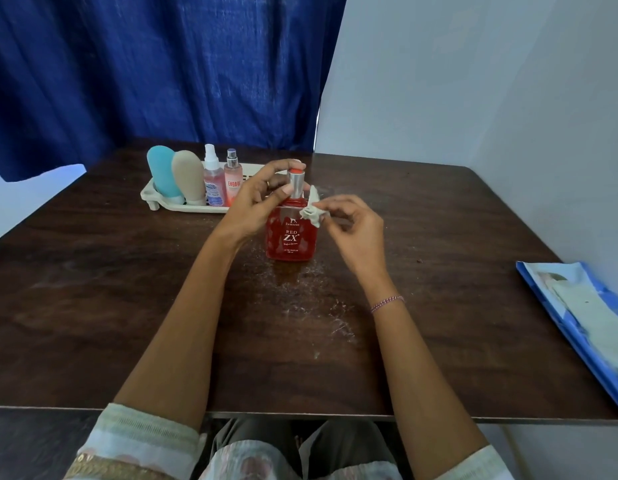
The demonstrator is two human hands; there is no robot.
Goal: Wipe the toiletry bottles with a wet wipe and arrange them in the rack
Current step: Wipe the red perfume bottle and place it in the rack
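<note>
The red perfume bottle (290, 233) stands upright on the table (127, 306), about midway between the left and right edges and nearer the far edge than the near one. The left hand (255, 202) curls round its silver cap (295, 183), fingertips over the red top and thumb on the near side. The right hand (356, 230) pinches a crumpled wet wipe (311, 211) between thumb and fingertips, at the bottle's right shoulder and seemingly touching it. Toward the far left corner sits the white rack (151, 194), holding a teal tube (162, 171), a beige tube (189, 176), a clear spray bottle (212, 181) and a pink spray bottle (233, 183) upright in a row. A blue wipe pack (557, 296) lies at the right edge, its flap open
</note>
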